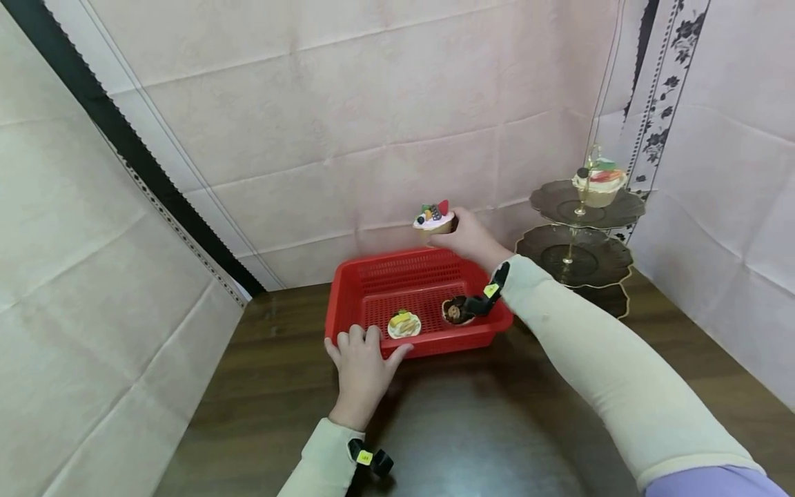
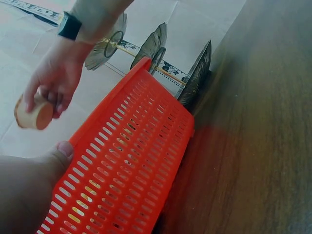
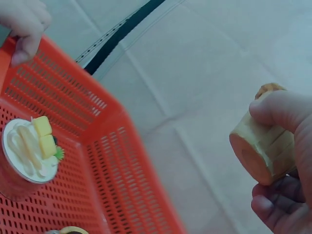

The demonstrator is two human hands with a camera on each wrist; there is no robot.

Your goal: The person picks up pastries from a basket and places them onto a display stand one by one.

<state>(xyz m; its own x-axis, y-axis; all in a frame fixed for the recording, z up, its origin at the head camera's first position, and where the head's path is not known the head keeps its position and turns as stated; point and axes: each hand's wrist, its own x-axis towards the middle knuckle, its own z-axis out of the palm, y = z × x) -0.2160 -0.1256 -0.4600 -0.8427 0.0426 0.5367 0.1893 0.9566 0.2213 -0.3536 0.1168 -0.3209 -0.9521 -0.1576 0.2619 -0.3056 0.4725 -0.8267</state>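
Observation:
A red slotted basket (image 1: 366,276) sits on the dark wooden table. My left hand (image 1: 362,359) grips its near rim, thumb hooked over the edge (image 2: 61,150). My right hand (image 1: 467,238) holds a cupcake (image 1: 434,219) with pink icing and fruit on top, lifted above the basket's far right corner; its tan base (image 3: 262,146) shows between my fingers. Inside the basket lie a cupcake with white cream and yellow pieces (image 1: 404,324) and a chocolate-topped one (image 1: 455,311).
A three-tier dark stand with gold trim (image 1: 580,241) is at the right, a cream cupcake (image 1: 599,183) on its top tier. Pale cloth walls close in at the back and both sides. The table surface (image 1: 472,428) stretches toward me.

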